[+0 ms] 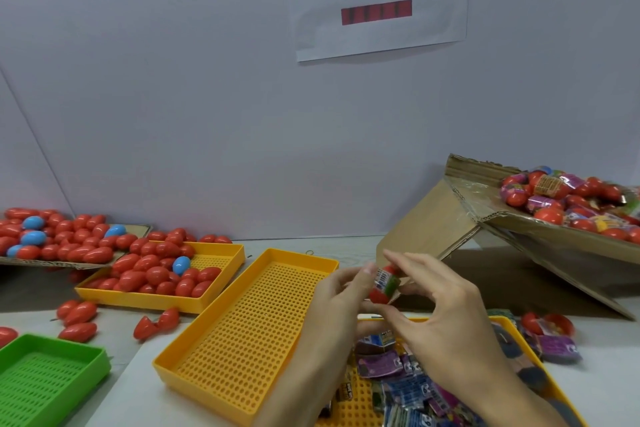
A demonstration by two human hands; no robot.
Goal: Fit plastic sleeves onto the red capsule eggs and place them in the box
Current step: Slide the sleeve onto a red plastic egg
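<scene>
A red capsule egg [383,284] with a printed plastic sleeve round its middle is held above the table at centre. My left hand [341,302] pinches it from the left, my right hand [436,302] from the right and below. Loose printed sleeves [401,378] lie heaped in a yellow tray [349,406] under my hands. Bare red eggs [156,277] fill another yellow tray [221,291] at left. The tilted cardboard box [540,243] at right holds sleeved eggs [571,204].
An empty yellow perforated tray [242,333] lies in the middle, a green tray [52,381] at lower left. More red and blue eggs [59,236] pile on cardboard at far left. Loose eggs [79,319] and an opened egg [550,322] lie on the table. A white wall with a paper sign [377,0] stands behind.
</scene>
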